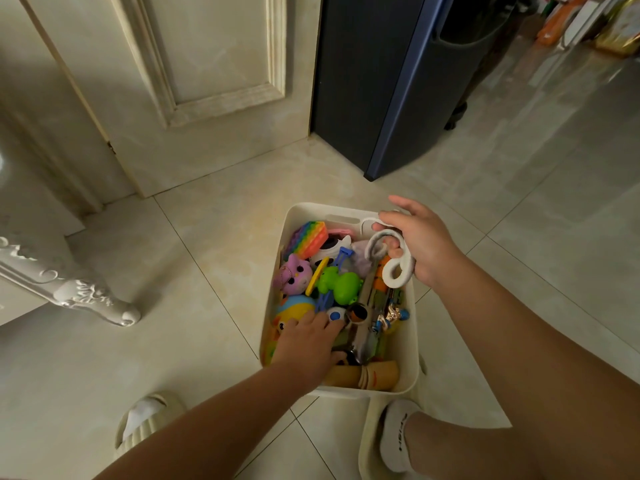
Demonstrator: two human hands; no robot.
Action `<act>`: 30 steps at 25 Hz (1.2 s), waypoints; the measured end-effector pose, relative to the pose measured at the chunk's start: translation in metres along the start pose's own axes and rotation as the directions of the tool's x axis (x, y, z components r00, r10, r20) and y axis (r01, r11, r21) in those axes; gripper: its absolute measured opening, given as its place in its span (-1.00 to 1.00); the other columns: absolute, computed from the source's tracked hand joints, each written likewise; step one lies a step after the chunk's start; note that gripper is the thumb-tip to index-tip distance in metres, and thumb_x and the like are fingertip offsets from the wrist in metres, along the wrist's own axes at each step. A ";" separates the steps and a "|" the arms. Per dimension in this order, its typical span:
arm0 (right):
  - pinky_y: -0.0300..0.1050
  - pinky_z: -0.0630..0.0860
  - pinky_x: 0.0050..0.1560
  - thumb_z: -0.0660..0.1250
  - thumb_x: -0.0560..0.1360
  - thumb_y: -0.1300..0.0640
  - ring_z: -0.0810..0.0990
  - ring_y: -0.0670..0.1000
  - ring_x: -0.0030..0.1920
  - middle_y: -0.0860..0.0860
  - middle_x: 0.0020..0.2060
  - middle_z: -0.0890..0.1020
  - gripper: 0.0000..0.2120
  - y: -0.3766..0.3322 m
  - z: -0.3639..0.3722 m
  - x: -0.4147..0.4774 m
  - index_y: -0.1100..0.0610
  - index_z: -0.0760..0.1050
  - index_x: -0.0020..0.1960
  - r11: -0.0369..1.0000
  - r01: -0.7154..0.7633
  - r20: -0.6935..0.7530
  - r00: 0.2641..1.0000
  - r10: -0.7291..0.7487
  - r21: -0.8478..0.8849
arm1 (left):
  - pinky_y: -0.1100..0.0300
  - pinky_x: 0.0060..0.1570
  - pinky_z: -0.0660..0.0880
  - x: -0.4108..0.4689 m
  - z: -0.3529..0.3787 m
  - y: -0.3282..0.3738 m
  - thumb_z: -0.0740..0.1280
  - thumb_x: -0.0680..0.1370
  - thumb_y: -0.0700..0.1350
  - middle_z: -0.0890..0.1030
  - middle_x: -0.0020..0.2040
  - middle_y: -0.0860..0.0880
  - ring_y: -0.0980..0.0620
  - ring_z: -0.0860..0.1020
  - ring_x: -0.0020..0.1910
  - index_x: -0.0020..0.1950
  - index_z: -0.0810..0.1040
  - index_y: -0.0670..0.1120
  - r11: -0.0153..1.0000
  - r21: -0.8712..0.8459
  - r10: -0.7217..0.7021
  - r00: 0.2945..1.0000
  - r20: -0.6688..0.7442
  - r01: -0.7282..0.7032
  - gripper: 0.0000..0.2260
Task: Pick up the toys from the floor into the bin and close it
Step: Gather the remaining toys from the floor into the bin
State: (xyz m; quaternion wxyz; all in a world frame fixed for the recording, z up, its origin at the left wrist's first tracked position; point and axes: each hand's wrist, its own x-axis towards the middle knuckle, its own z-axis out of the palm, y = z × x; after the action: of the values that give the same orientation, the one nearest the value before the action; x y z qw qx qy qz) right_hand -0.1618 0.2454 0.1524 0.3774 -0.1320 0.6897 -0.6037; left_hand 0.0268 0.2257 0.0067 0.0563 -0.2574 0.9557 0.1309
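Note:
A cream plastic bin (409, 327) stands on the tiled floor, filled with several toys: a rainbow pop toy (309, 239), a pink plush (294, 277), a green frog (337, 284), a white and blue ball (335, 315) and a wooden piece (363, 374). My left hand (308, 344) reaches into the near left of the bin and rests on the toys, fingertips by the ball. My right hand (426, 244) hovers over the bin's far right corner and grips a white looped toy (398, 271) that hangs above the other toys.
A cream door (207, 64) and a dark blue cabinet (374, 81) stand beyond the bin. An ornate white furniture leg (104, 303) sits at the left. My feet in slippers (149, 424) (391, 438) flank the bin's near side. Boxes (588, 22) lie at the far right.

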 end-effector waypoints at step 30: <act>0.00 0.44 -0.11 0.10 0.61 0.16 0.57 0.26 0.11 0.24 0.17 0.53 -0.61 0.095 -0.008 0.044 0.20 0.21 0.42 0.336 -0.256 -0.304 0.948 -0.096 -0.906 | -0.28 0.32 0.28 -0.035 -0.026 -0.067 0.38 0.22 0.43 0.44 0.40 -0.03 -0.13 0.36 0.41 0.33 0.46 0.16 0.957 0.215 0.223 0.967 -0.124 -0.193 -0.27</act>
State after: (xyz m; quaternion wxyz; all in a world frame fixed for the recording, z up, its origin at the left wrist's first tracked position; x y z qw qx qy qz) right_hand -0.1712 0.2455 0.0482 0.1518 -0.1956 0.9647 -0.0901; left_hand 0.0900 0.1797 0.0234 -0.0024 -0.1572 0.9874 0.0193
